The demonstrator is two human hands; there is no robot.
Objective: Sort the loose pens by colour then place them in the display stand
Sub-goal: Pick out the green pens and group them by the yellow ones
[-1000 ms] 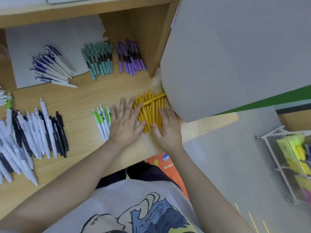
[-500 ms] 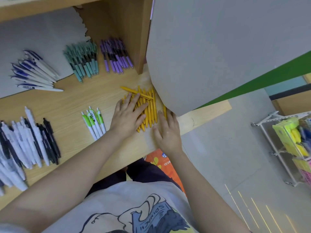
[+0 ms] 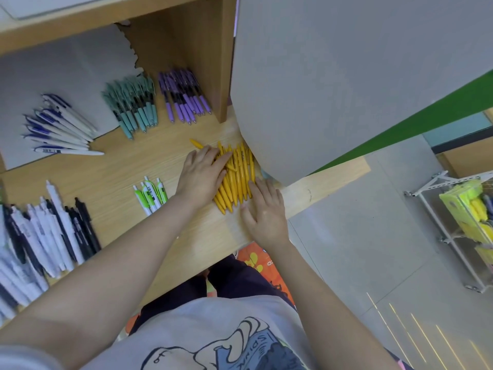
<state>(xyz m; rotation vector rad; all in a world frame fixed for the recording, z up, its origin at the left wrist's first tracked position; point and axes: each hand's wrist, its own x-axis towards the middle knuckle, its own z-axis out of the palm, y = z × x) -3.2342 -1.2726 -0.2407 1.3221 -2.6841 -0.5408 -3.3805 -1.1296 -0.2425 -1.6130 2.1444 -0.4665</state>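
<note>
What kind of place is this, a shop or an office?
Probably a stationery shop: colour-sorted pen groups such as the yellow pens and purple pens lie on a wooden counter, beside a wire rack of packaged goods.

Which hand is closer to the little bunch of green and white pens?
Left. The left hand lies on the yellow pens, just right of the green and white pens. The right hand is farther right, on the pile's other side.

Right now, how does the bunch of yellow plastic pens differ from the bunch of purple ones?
The yellow plastic pens lie near the desk's front edge under both hands; the purple pens lie untouched further back. Yellow ones are one solid colour; purple ones have dark middles. Both bunches lie roughly side by side.
</note>
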